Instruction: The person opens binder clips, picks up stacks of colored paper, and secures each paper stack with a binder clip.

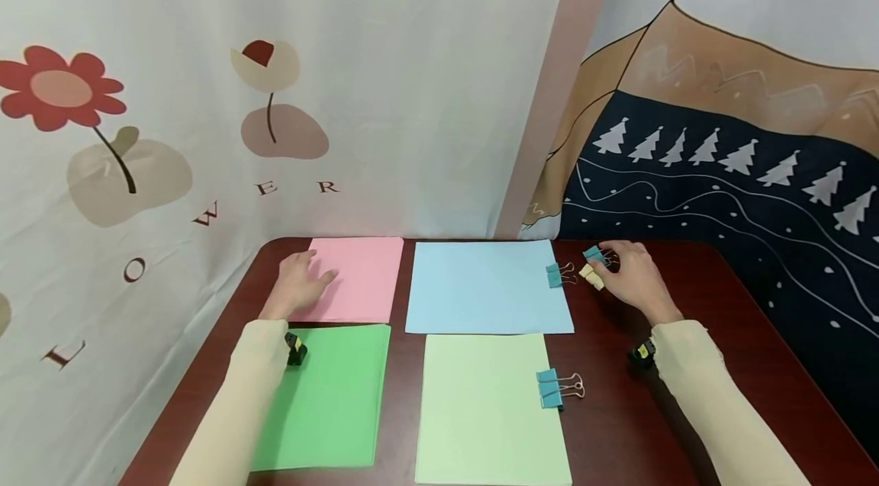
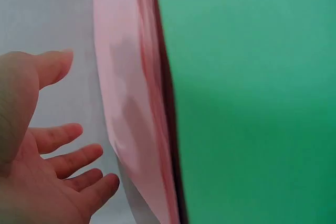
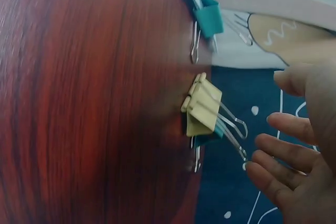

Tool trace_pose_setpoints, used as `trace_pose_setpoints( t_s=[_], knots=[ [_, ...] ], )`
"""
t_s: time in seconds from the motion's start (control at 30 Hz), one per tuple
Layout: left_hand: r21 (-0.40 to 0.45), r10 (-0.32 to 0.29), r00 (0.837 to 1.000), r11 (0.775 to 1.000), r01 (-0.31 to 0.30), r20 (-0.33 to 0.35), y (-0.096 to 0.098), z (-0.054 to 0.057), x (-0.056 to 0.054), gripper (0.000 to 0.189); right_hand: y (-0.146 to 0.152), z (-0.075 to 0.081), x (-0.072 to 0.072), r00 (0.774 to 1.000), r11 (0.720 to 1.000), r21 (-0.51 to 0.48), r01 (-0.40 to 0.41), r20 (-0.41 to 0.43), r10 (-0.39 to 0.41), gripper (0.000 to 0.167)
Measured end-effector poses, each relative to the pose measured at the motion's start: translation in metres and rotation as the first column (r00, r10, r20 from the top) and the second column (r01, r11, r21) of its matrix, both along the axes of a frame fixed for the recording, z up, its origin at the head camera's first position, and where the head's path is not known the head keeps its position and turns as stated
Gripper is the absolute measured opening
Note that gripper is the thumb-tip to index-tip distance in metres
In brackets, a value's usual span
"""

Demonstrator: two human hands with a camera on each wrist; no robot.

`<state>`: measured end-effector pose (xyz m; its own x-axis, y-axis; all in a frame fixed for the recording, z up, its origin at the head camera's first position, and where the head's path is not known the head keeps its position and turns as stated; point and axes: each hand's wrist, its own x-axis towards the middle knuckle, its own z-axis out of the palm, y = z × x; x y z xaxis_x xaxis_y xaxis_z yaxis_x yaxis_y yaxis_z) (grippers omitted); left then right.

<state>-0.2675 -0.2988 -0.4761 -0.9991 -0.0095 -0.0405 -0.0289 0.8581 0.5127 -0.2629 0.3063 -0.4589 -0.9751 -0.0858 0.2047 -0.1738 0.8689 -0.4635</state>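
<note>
My left hand [image 1: 301,284] hovers at the left side of the pink paper stack [image 1: 367,280], thumb and fingers spread with nothing between them. At the far right, my right hand [image 1: 632,280] is beside a yellow binder clip [image 1: 592,277] and a loose teal binder clip [image 1: 593,252]. In the right wrist view its fingers [image 3: 281,153] are loosely bent, apart from the yellow clip's wire handles. The teal clip [image 3: 210,139] is partly hidden behind the yellow one there. Another teal clip [image 1: 553,276] grips the right edge of the light blue paper [image 1: 481,288].
Nearer me lie a green paper stack [image 1: 336,402] on the left and a pale green stack [image 1: 487,417] with a blue binder clip [image 1: 549,388] on its right edge. All rest on a dark red wooden table [image 1: 639,425]. A printed curtain [image 1: 412,89] hangs behind.
</note>
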Motion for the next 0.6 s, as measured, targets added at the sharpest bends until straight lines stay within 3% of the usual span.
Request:
trace_pose_setpoints(
  t_s=[0.2, 0.37, 0.47, 0.6],
  knots=[
    [-0.065, -0.02, 0.999, 0.998, 0.022, 0.035, -0.012, -0.002, 0.003, 0.084, 0.008, -0.002, 0.0, 0.999, 1.0, 0.021, 0.015, 0.031, -0.016, 0.053],
    [-0.076, -0.007, 0.995, 0.997, 0.014, 0.098, -0.014, -0.002, 0.005, 0.086, 0.01, -0.004, 0.0, 0.999, 0.999, 0.033, 0.033, -0.002, -0.033, 0.047],
    [-0.083, -0.011, 0.996, 0.996, 0.019, 0.09, -0.013, -0.003, 0.004, 0.083, 0.011, -0.006, 0.0, 0.999, 0.998, 0.037, 0.047, -0.007, -0.047, 0.045],
    [-0.088, -0.015, 0.997, 0.996, 0.021, 0.072, -0.01, -0.003, 0.003, 0.076, 0.012, -0.008, -0.002, 0.997, 0.998, 0.047, 0.047, 0.051, -0.05, 0.043]
  ],
)
